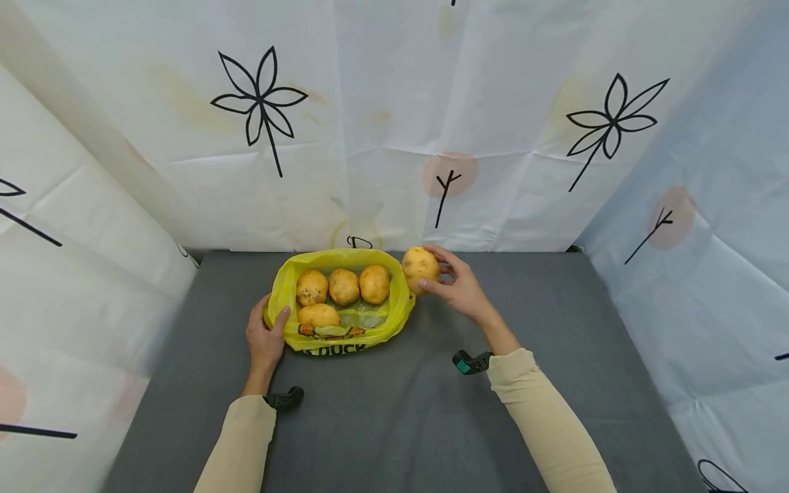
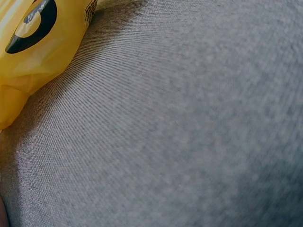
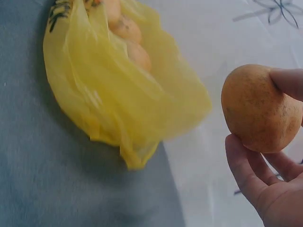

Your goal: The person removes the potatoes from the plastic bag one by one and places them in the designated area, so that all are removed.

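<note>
A yellow plastic bag (image 1: 403, 322) sits wide-mouthed on the table with several potatoes (image 1: 344, 287) inside, three in a row at the back and one in front at the left. My left hand (image 1: 265, 339) holds the bag's left rim, thumb at the inner side and fingers outside. Just past the right rim, my right hand (image 1: 459, 287) grips one potato (image 1: 421, 268) between thumb and fingers. The right wrist view shows this potato (image 3: 258, 109) held apart from the bag (image 3: 113, 94). In the left wrist view only a printed corner of the bag (image 2: 42, 61) shows.
A dark grey cloth covers the table (image 1: 382, 424). White fabric walls (image 1: 382, 123) with plant drawings rise behind and at both sides. Each wrist wears a dark strap, the right strap (image 1: 471, 362) with a green patch.
</note>
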Available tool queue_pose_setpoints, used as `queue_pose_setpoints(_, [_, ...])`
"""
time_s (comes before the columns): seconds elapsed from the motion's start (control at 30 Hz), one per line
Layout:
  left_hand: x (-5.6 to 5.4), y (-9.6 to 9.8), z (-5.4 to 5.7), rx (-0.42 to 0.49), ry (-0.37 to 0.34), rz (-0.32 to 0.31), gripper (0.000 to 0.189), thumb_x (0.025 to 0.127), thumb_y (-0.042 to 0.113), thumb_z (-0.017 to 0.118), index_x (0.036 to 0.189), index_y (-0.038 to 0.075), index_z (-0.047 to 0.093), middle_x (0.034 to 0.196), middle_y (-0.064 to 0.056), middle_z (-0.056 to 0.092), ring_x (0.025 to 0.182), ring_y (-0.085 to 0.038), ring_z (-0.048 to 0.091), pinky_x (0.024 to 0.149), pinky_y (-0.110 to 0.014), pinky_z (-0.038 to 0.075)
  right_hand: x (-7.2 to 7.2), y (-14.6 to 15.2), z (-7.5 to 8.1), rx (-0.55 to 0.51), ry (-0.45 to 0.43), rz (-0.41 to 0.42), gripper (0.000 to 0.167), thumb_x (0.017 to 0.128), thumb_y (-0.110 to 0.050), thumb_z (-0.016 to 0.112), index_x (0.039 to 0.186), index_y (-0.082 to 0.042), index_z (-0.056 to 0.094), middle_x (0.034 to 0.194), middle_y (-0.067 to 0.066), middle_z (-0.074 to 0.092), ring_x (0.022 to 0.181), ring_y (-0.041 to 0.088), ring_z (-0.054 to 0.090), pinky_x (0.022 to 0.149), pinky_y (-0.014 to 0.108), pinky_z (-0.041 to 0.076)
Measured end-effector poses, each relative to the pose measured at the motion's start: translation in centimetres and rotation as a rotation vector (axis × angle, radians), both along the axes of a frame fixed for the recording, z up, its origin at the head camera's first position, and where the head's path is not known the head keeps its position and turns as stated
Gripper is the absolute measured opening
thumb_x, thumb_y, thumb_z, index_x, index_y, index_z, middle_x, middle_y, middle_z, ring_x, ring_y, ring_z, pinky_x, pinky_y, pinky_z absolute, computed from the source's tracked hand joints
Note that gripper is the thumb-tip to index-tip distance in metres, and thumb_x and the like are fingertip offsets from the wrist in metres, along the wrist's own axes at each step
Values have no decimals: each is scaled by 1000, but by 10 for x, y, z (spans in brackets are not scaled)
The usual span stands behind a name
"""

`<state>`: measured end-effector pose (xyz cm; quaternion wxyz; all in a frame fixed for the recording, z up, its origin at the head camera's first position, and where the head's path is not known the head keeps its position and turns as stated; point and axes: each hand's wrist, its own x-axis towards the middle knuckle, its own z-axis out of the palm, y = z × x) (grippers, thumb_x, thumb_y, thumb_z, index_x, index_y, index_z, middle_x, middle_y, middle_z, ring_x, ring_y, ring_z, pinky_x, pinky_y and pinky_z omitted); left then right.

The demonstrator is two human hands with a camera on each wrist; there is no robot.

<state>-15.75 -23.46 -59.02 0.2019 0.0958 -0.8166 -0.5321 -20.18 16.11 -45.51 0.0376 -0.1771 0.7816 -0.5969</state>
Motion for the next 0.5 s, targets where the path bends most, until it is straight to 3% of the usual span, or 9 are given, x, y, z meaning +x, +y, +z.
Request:
queue_pose_setpoints(0.27, [0,1,1,2,-9,6,54,100,24,66,146,0,51,142,-24,51,129,-40,47,107,-57,32,-11,29,-27,-93,-183,-105,69,96,-5,69,158,-10,38,148,24,43,129,45,49,95,55,48])
queue_pose_setpoints(0.5, [0,2,1,-3,-9,10,54,100,25,66,146,0,51,142,-24,51,130,-41,47,108,-57,32,-14,40,-53,-54,-334,-162,68,98,-13,69,158,-18,39,146,24,46,126,40,52,96,62,45])
